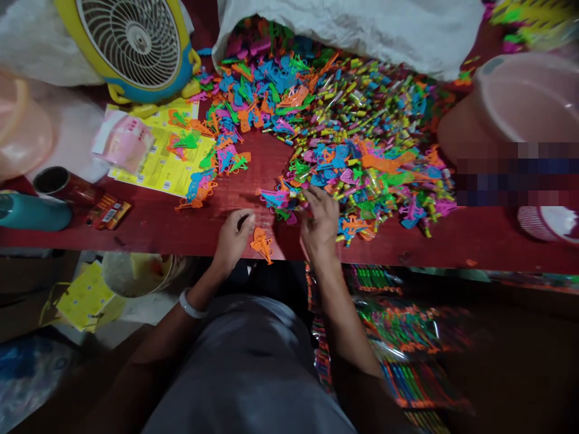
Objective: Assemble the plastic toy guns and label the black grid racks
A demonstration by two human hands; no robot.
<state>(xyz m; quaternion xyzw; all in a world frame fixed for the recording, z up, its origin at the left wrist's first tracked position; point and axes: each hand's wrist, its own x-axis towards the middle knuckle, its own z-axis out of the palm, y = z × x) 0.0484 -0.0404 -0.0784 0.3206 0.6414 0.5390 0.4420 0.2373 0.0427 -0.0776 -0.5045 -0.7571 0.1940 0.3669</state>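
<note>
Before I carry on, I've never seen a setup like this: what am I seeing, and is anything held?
No machine here, just a person whose left hand and right hand are bare. The picture comes from a camera on their head, looking forward and down. On the red table lies a heap of bright plastic pieces, with a fan and yellow sheets to its left. The right hand is at the heap's near edge; the left hand is beside a loose orange piece. I cannot tell whether either grip holds anything.

The small pieces [377, 160] looked like smooth plastic. The table [269, 158] was smooth and slightly glossy. The sack [362, 30] appeared matt and creased, and the yellow sheets [160, 169] seemed of paper.
</note>
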